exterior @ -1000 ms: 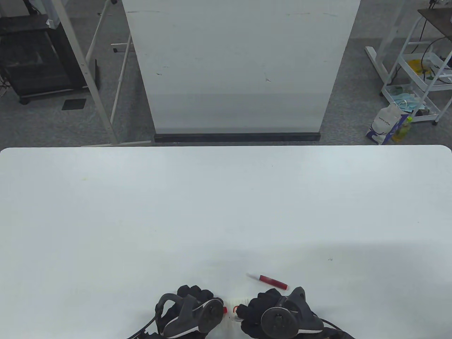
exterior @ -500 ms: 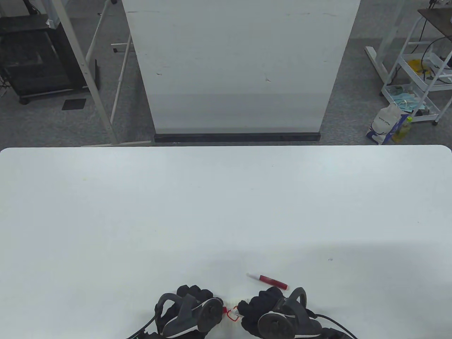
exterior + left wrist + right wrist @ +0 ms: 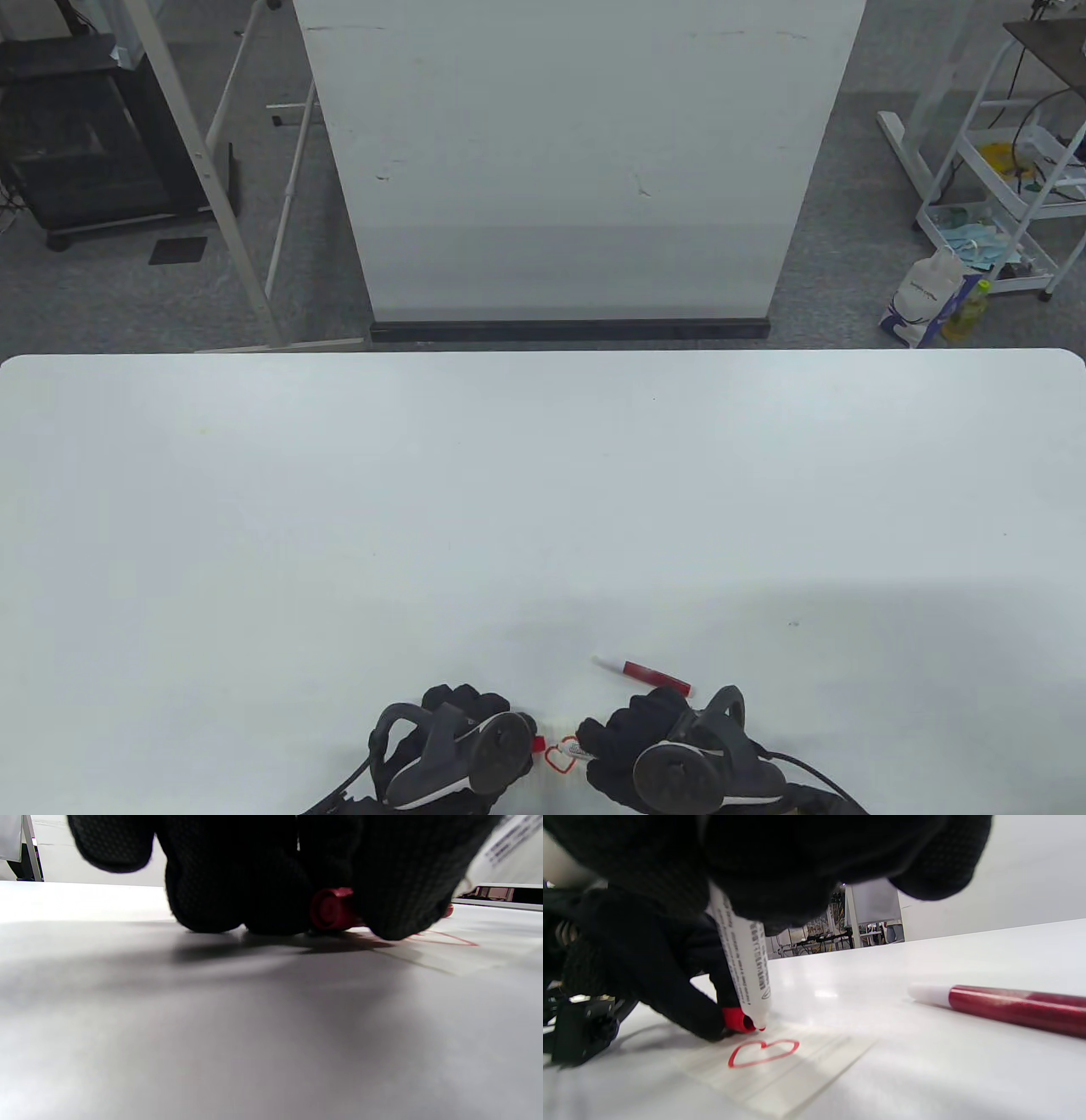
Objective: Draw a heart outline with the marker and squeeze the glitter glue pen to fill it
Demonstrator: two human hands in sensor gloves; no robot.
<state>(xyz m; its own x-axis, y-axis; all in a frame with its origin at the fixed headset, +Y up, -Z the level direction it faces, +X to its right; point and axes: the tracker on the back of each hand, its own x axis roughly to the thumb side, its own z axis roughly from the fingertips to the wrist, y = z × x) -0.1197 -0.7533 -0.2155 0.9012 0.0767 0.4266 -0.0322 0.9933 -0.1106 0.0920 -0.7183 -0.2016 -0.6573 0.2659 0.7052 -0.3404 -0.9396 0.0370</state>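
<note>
Right hand: my right hand (image 3: 632, 734) sits at the near edge of the worktop (image 3: 543, 509), fingers curled round the marker (image 3: 742, 955); the grip is closed on its white barrel.
Marker: it stands steeply tilted, red tip down at the paper, just beside the top notch of the heart; whether the tip touches the sheet I cannot tell.
Heart: a red heart outline (image 3: 762, 1052) is drawn on the paper (image 3: 814, 1077), closed all the way round and with nothing inside the line. In the table view it shows as a small red loop (image 3: 560, 757) between my two hands.
Paper: a small pale sheet lying flat on the worktop, partly under my left fingertips.
Left hand: my left hand (image 3: 467, 722) rests on the worktop just left of the heart, fingers bent down. Between fingers and thumb I pinch a small red cap (image 3: 333, 909), its open end facing the left wrist camera, so this grip is closed on the cap.
Glitter glue pen: the glitter glue pen (image 3: 645, 672) lies on its side on the worktop just beyond my right hand, apart from it, red glittery body with a white tip pointing left. Nothing touches it.
Trackers: a dark round tracker (image 3: 683, 777) is strapped on the back of my right hand, and another (image 3: 496, 747) on my left.
Beyond the worktop: a large white board (image 3: 577, 161) stands upright on the grey floor behind the far edge.
</note>
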